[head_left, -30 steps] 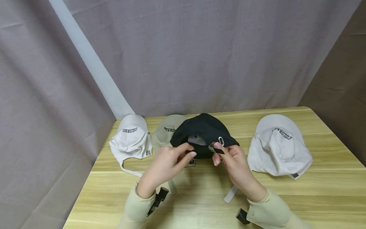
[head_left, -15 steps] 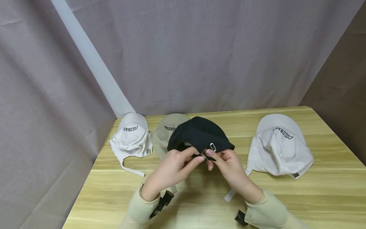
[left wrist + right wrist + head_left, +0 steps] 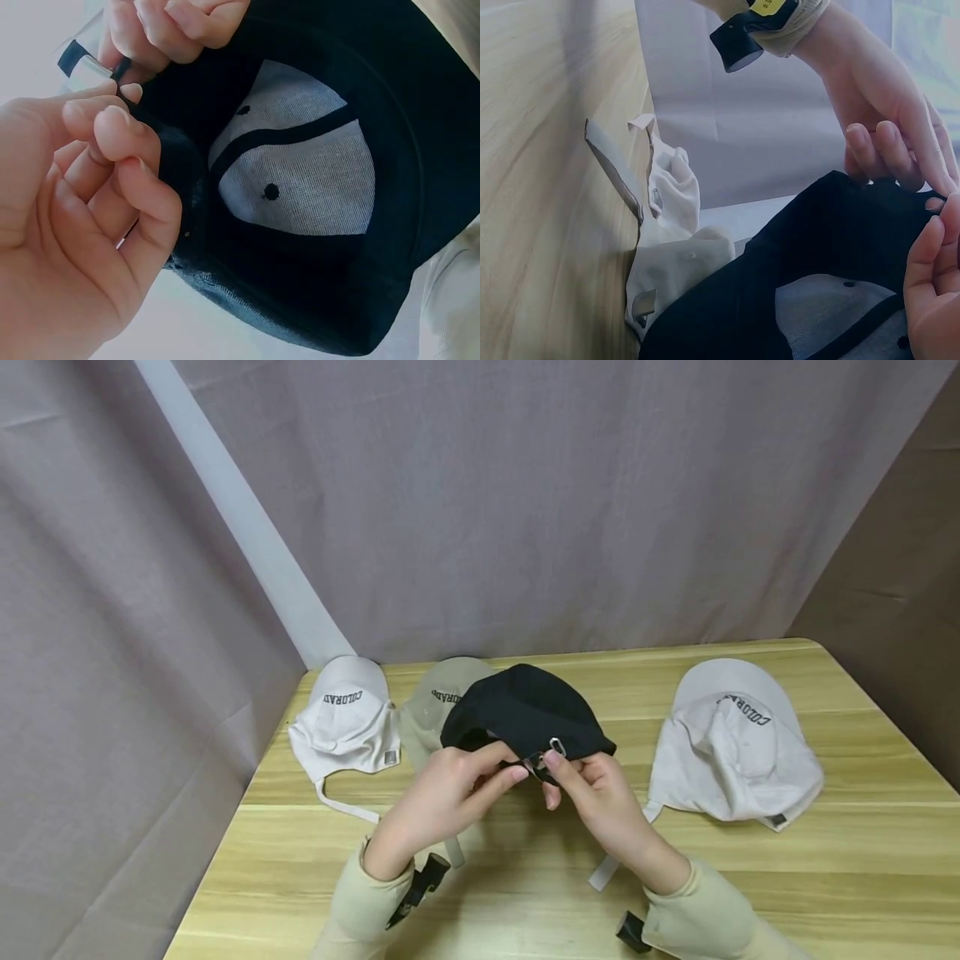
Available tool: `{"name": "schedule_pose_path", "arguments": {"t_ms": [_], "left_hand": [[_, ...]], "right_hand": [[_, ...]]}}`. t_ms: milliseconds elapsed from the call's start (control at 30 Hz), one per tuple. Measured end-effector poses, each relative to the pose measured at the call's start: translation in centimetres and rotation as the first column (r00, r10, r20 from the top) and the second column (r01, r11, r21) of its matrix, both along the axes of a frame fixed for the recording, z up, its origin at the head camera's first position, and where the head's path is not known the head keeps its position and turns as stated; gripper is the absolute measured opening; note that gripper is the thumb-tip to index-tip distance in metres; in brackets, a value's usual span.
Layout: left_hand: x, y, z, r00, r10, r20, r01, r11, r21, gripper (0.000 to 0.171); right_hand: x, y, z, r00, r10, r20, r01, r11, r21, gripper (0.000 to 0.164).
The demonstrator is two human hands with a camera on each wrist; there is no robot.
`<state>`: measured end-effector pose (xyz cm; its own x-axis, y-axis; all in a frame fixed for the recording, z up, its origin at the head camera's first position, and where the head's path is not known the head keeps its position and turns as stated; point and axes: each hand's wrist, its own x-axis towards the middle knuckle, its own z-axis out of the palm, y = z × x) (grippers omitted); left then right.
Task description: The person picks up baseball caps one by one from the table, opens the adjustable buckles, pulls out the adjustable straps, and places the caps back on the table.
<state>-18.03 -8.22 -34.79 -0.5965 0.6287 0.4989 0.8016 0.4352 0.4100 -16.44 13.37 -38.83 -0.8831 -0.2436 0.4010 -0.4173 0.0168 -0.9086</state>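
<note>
A black cap [image 3: 525, 706] is held up, its back strap opening toward me. Its pale mesh lining [image 3: 307, 180] shows in the left wrist view. My left hand [image 3: 442, 793] pinches the black strap with thumb and index finger. Close beside it, my right hand [image 3: 600, 789] pinches the strap at the small metal buckle [image 3: 90, 71], the thumb lying along it. A silver eyelet [image 3: 557, 746] sits on the cap's edge just above the right thumb. Fingertips partly hide where strap and buckle meet.
On the wooden table [image 3: 862, 860] lie a white cap [image 3: 345, 727] at the left, a beige cap [image 3: 423, 722] partly behind the black one, and another white cap [image 3: 735, 752] at the right. Loose straps trail from them. A grey curtain [image 3: 525, 510] hangs behind the table.
My hands, apart a second ago, have come together at the strap and buckle. The black cap has shifted slightly left. The other caps stay where they were.
</note>
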Motion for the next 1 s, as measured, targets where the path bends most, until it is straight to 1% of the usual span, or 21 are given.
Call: {"name": "schedule_pose_path", "arguments": {"t_ms": [167, 333, 500, 533, 633, 767, 867, 900, 1000], "left_hand": [[-0.2, -0.1, 0.1, 1.0, 0.007, -0.004, -0.007, 1.0, -0.008, 0.007], [-0.4, -0.1, 0.2, 1.0, 0.02, 0.001, -0.02, 1.0, -0.023, 0.008], [-0.1, -0.1, 0.2, 0.999, 0.049, 0.007, -0.049, 0.998, -0.036, 0.01], [0.0, 0.0, 0.2, 0.999, 0.054, 0.002, -0.054, 0.998, -0.036, 0.011], [0.3, 0.2, 0.5, 0.998, 0.056, -0.01, -0.056, 0.998, -0.027, 0.013], [0.7, 0.6, 1.0, 0.999, 0.043, -0.031, -0.044, 0.999, -0.027, 0.022], [1.1, 0.8, 0.9, 0.999, 0.01, -0.031, -0.01, 1.0, -0.015, 0.022], [1.2, 0.8, 0.8, 1.0, -0.005, -0.029, 0.005, 1.0, -0.008, 0.02], [1.6, 0.7, 0.2, 0.998, -0.056, -0.015, 0.057, 0.998, 0.025, 0.018]], "right_hand": [[-0.1, -0.1, 0.1, 1.0, 0.0, -0.015, 0.0, 1.0, -0.005, 0.042], [-0.1, -0.2, 0.1, 1.0, -0.014, 0.002, 0.014, 1.0, -0.006, 0.042], [0.0, -0.2, -0.1, 1.0, 0.003, 0.028, -0.002, 1.0, -0.017, 0.043], [-0.1, -0.2, -0.1, 1.0, 0.01, 0.024, -0.01, 1.0, -0.02, 0.042], [-0.2, 0.0, 0.0, 0.999, 0.036, -0.008, -0.036, 0.999, -0.021, 0.032], [-0.4, 0.3, 0.0, 0.994, 0.099, -0.05, -0.101, 0.994, -0.047, 0.016], [-0.3, 0.5, -0.1, 0.983, 0.171, -0.062, -0.175, 0.983, -0.053, 0.02], [-0.3, 0.5, -0.2, 0.975, 0.21, -0.067, -0.214, 0.975, -0.055, 0.022], [-0.1, 0.7, -0.3, 0.944, 0.308, -0.114, -0.312, 0.95, -0.017, 0.028]]}}
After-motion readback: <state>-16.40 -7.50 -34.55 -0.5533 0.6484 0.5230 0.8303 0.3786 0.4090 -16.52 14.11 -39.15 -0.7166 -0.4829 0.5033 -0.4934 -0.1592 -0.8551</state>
